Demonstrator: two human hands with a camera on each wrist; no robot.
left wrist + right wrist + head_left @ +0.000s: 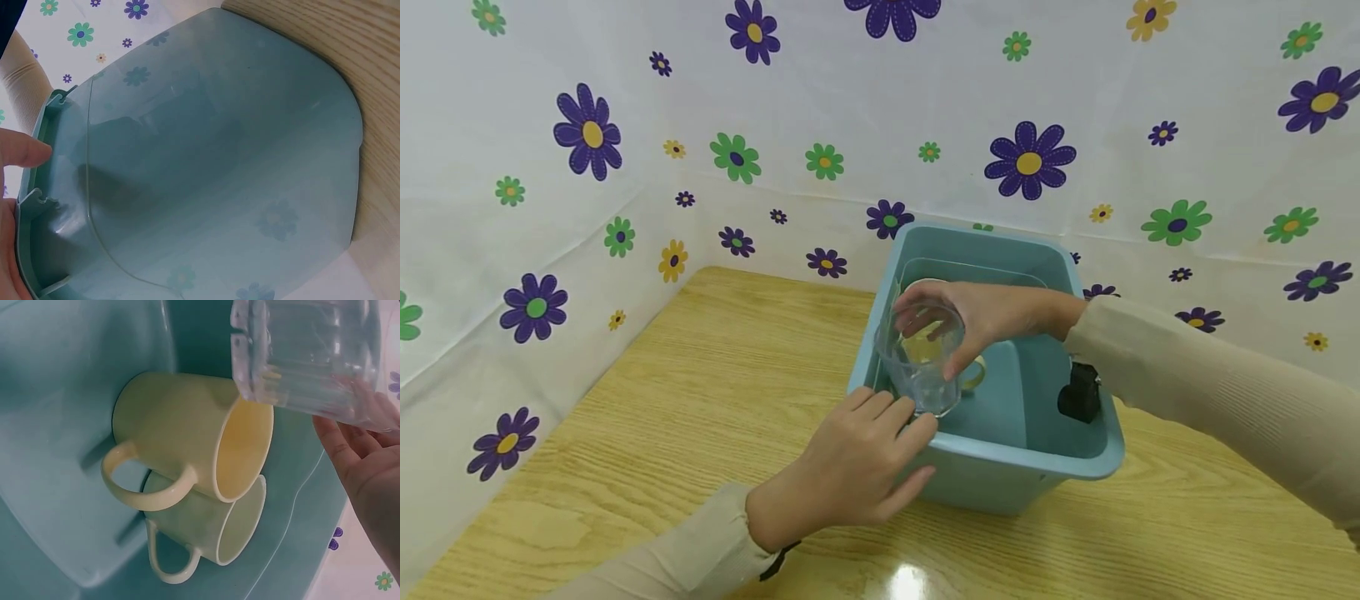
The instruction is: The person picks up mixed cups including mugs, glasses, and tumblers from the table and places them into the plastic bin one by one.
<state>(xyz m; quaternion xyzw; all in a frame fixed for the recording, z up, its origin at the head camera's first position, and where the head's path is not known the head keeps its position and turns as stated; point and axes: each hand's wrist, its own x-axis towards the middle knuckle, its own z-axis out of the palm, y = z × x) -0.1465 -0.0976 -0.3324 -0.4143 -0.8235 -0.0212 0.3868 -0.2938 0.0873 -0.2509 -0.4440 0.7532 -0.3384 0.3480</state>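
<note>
My right hand (pixel 981 315) holds a clear cup (pixel 931 385) by its wide upper part, with fingers and thumb spread around it. The cup is tilted slightly inside the front left of a blue plastic bin (pixel 1022 455). My left hand (pixel 853 462) grips the bin's front rim near the left corner, fingers over the edge. In the right wrist view a yellow mug (pixel 169 422) and a paler mug (pixel 194 526) stand side by side in the bin, handles the same way. The clear cup is close to the yellow mug; whether they touch, I cannot tell.
The bin stands on a wood-grain table (pixel 715 375), near a white flower-print cloth (pixel 820 75) hanging behind and to the left. A black wrist device (pixel 1081 393) on my right arm hangs over the bin's right side.
</note>
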